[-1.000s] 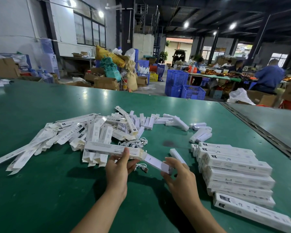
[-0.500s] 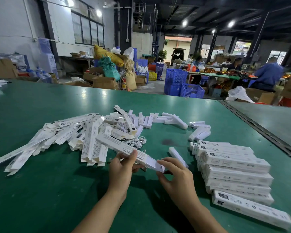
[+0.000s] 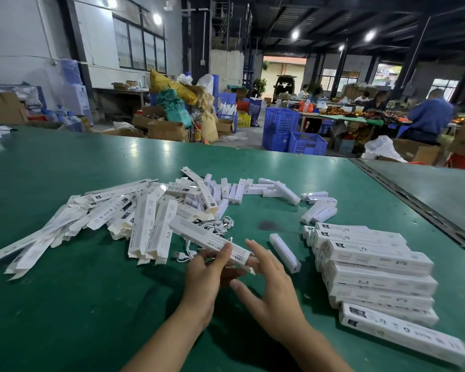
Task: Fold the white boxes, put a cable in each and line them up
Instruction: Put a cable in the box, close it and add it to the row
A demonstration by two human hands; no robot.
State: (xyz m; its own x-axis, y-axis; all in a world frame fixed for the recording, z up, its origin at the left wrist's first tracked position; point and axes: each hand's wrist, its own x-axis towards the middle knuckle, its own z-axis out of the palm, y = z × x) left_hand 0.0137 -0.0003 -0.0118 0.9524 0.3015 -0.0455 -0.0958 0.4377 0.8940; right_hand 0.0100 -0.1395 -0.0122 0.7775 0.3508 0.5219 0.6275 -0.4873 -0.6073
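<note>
Pinches the white box near its end flap in the left hand, above the table between flat blanks and the finished row, with the right hand straight-fingered and empty beside that flap, likely to tuck it shut.

We find the hall lit by round ceiling lamps and by daylight from the open doorway at the back. Pale glare lies on the far part of the green table, and soft shadows fall beneath both forearms. Motion blur smears the right hand and the near end of the white box. Wide-angle distortion bends the edges.
</note>
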